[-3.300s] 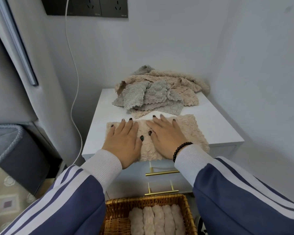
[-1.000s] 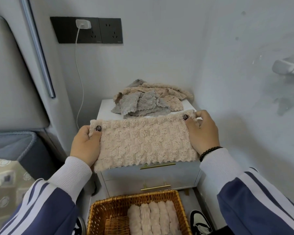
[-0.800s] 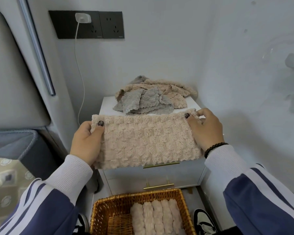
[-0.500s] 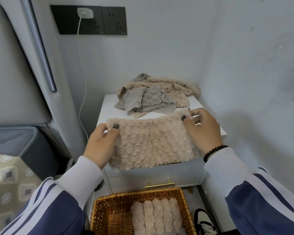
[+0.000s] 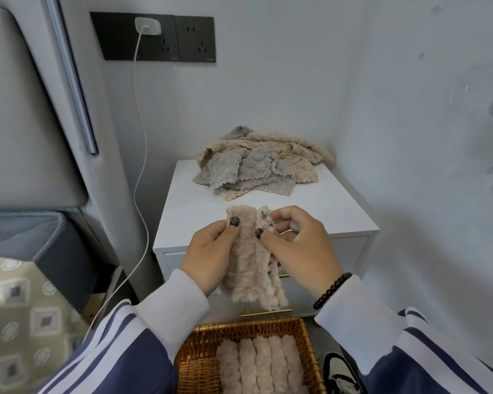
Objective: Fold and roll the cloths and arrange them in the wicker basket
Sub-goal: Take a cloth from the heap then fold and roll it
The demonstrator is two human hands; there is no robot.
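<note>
A fluffy beige cloth [image 5: 249, 268] hangs folded in the air before the white nightstand [image 5: 319, 206]. My left hand [image 5: 208, 251] pinches its top left edge with thumb in front. My right hand [image 5: 299, 248] pinches the top right edge close beside it, fingers curled. A heap of beige and grey cloths [image 5: 256, 169] lies at the back of the nightstand top. Below, the wicker basket [image 5: 194, 354] on the floor holds several rolled beige cloths [image 5: 259, 365] side by side in its right part.
The wall stands close on the right. A padded headboard and a bed corner [image 5: 32, 240] are on the left. A white charger cable [image 5: 138, 172] hangs from the wall socket down beside the nightstand. A shoe [image 5: 339, 373] shows right of the basket.
The cloth was pressed flat on the nightstand, then lifted and held stretched wide. Since then my hands have come together, folding it in half so it hangs narrow.
</note>
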